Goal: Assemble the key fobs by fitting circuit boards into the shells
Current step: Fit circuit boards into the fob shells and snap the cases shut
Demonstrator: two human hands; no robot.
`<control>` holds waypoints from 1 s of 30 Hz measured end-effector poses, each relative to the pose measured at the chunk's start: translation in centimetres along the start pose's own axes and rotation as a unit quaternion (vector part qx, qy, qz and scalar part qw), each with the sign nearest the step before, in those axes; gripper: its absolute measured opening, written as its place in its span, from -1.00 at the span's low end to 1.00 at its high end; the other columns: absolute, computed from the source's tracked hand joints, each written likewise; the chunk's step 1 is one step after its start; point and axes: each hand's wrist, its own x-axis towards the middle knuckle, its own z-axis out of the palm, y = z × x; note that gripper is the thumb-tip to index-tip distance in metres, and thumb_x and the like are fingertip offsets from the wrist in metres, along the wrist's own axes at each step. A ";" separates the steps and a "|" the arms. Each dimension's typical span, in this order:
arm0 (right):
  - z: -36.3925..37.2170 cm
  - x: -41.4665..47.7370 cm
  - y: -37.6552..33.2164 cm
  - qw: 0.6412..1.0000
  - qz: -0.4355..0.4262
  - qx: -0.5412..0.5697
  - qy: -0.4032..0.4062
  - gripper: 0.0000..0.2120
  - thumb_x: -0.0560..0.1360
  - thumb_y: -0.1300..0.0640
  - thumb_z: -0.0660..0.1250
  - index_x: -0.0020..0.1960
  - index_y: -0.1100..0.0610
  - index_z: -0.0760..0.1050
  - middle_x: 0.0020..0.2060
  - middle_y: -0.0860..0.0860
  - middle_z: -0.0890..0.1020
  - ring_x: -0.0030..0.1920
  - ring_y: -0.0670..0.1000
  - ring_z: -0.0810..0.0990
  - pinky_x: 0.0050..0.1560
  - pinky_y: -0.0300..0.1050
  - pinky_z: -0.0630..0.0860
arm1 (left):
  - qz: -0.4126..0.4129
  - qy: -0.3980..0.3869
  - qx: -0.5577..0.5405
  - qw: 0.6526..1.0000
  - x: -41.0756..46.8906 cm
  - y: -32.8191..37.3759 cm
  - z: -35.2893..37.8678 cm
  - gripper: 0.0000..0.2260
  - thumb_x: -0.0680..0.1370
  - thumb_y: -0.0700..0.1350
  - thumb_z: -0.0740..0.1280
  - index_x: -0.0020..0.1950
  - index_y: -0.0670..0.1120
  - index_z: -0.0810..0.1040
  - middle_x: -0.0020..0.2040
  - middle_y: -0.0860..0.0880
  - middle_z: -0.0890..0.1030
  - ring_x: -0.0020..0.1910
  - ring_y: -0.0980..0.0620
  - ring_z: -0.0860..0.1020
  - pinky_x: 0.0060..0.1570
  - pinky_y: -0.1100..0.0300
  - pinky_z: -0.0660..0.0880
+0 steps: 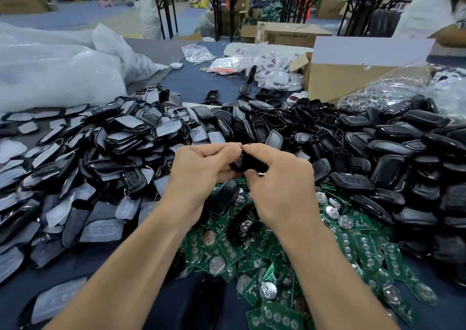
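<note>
A small black plastic key fob shell is pinched between both hands, held above the heaps, likely so its parts can be squeezed together. The left hand curls round its left end. The right hand grips the right end, fingers bent. Green circuit boards with round silver cells lie directly beneath for easy reach. Loose black shells bank rightward, and film-covered shell fronts leftward.

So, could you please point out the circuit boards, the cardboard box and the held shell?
circuit boards (363, 251): head view, one green board.
cardboard box (335, 82): head view, front wall.
held shell (245, 163): head view, its visible black middle.
</note>
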 end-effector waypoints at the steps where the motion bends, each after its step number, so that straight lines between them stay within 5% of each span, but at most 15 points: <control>1: 0.2 -0.1 -0.1 1.000 -0.009 -0.008 0.008 -0.55 0.45 0.26 0.47 0.29 -0.08 0.65 0.13 -0.14 0.73 0.12 -0.03 0.69 0.26 0.01 0.60 | 0.003 0.014 0.010 1.000 0.0 -0.1 0.2 -0.81 0.57 -0.26 0.47 -0.13 -0.01 0.81 -0.12 -0.16 0.77 -0.10 -0.11 0.76 -0.14 0.18 0.68; 4: 0.5 -0.1 0.0 1.000 0.012 0.022 0.007 -0.57 0.43 0.26 0.48 0.23 -0.09 0.69 0.10 -0.16 0.74 0.04 -0.07 0.71 0.23 -0.07 0.61 | 0.029 0.051 0.049 0.997 0.0 -0.2 0.4 -0.70 0.54 -0.31 0.48 -0.23 0.07 0.80 -0.20 -0.08 0.77 -0.19 -0.01 0.76 -0.21 0.24 0.65; 7: -0.2 0.9 1.0 0.982 0.105 0.154 -0.016 -0.74 0.44 0.19 0.50 0.05 -0.10 0.75 -0.15 -0.21 0.76 -0.16 -0.18 0.72 -0.06 -0.25 0.63 | 0.048 0.056 0.067 0.995 0.2 0.0 -0.1 -0.72 0.52 -0.32 0.50 -0.23 0.05 0.80 -0.21 -0.09 0.77 -0.16 -0.06 0.76 -0.21 0.21 0.67; 11: -1.1 1.7 1.9 0.936 0.171 0.301 -0.068 -0.73 0.53 0.28 0.47 -0.15 -0.08 0.77 -0.21 -0.03 0.77 -0.14 -0.04 0.76 -0.11 -0.11 0.70 | 0.059 0.023 0.089 0.994 0.1 0.3 -0.3 -0.76 0.54 -0.30 0.50 -0.18 0.02 0.80 -0.19 -0.11 0.77 -0.14 -0.11 0.76 -0.16 0.14 0.70; 14: -1.0 1.6 2.0 0.942 0.152 0.294 -0.052 -0.71 0.53 0.26 0.47 -0.18 -0.12 0.76 -0.23 -0.02 0.77 -0.16 0.00 0.75 -0.13 -0.07 0.71 | 0.063 0.012 0.092 0.994 0.0 0.2 -0.4 -0.79 0.55 -0.27 0.49 -0.14 0.02 0.80 -0.17 -0.10 0.77 -0.12 -0.09 0.76 -0.15 0.16 0.70; 17: -0.7 1.6 2.2 0.960 0.128 0.248 -0.029 -0.76 0.52 0.21 0.50 -0.15 -0.15 0.74 -0.25 -0.05 0.77 -0.17 0.14 0.75 -0.05 0.18 0.70 | 0.042 -0.001 0.106 0.993 0.0 -0.1 -0.4 -0.84 0.56 -0.22 0.50 -0.09 0.02 0.80 -0.15 -0.07 0.78 -0.09 -0.04 0.76 -0.14 0.15 0.69; 20: -0.6 1.4 2.0 0.970 0.101 0.221 -0.027 -0.69 0.51 0.20 0.51 -0.18 -0.24 0.71 -0.26 -0.18 0.75 -0.17 -0.02 0.75 -0.01 0.11 0.69 | 0.033 -0.010 0.113 0.993 0.0 -0.2 -0.2 -0.84 0.54 -0.24 0.51 -0.10 0.02 0.80 -0.17 -0.07 0.77 -0.13 -0.03 0.76 -0.16 0.15 0.69; 23: -0.3 1.3 2.1 0.971 0.088 0.221 -0.023 -0.79 0.52 0.20 0.50 -0.09 -0.13 0.75 -0.27 -0.14 0.76 -0.18 0.09 0.75 -0.07 0.16 0.69 | 0.047 0.003 0.106 0.993 0.2 -0.2 -0.4 -0.79 0.53 -0.26 0.52 -0.17 0.06 0.80 -0.18 -0.07 0.77 -0.15 -0.07 0.76 -0.19 0.16 0.69; 27: -0.5 1.4 2.2 0.973 0.076 0.216 -0.021 -0.81 0.50 0.19 0.52 -0.08 -0.12 0.76 -0.24 -0.21 0.75 -0.17 -0.11 0.74 -0.03 0.00 0.70 | 0.055 0.005 0.105 0.993 0.1 -0.4 -0.4 -0.80 0.52 -0.25 0.53 -0.15 0.06 0.80 -0.18 -0.07 0.77 -0.14 -0.07 0.77 -0.15 0.15 0.69; 30: -0.6 1.6 2.4 0.962 0.095 0.255 -0.033 -0.79 0.48 0.23 0.53 -0.09 -0.10 0.76 -0.22 -0.13 0.77 -0.12 -0.07 0.76 0.04 0.08 0.70 | 0.050 0.011 0.083 0.995 0.0 -0.3 -0.1 -0.77 0.51 -0.29 0.53 -0.16 0.05 0.80 -0.18 -0.08 0.77 -0.14 -0.07 0.77 -0.10 0.15 0.69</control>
